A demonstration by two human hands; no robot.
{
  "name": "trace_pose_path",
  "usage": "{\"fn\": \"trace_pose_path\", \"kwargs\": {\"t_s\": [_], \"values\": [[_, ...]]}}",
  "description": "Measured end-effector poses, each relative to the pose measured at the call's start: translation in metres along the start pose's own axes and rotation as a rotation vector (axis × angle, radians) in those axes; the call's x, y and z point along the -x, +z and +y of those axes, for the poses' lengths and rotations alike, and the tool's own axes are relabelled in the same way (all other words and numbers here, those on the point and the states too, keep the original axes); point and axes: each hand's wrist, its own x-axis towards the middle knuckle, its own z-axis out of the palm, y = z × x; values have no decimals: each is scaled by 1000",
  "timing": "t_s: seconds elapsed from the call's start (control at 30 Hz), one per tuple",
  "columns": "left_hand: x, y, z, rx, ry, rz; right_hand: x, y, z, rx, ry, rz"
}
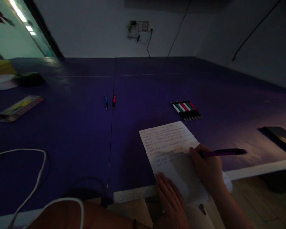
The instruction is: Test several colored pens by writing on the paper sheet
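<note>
A sheet of paper [166, 143] with several lines of handwriting lies at the table's front edge, its lower part reaching over the edge. My right hand [208, 165] rests on the right side of the sheet, fingers closed round a dark purple pen [225, 152] whose back end points right. The pen's tip is hidden by the fingers. Lower down, my left hand [170, 195] lies flat on the sheet's lower left part, fingers stretched out and holding nothing.
Beyond the sheet, several pens [186, 110] lie in a row on the purple table [138, 105]. A blue pen [106, 101] and a red pen [114, 101] lie farther left. A box [20, 108] and white cable [41, 168] are left, a phone [280, 136] right.
</note>
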Motion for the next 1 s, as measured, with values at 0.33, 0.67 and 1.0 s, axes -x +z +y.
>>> {"fn": "trace_pose_path", "kwargs": {"t_s": [0.33, 0.67, 1.0], "values": [[-2, -3, 5, -125, -16, -122, 1, 1, 3, 4, 27, 22], [-4, -2, 8, -117, -87, -95, -6, -3, 10, 15, 38, 8], [-2, 4, 16, -137, -159, -64, -14, -7, 14, -39, -14, -67]]}}
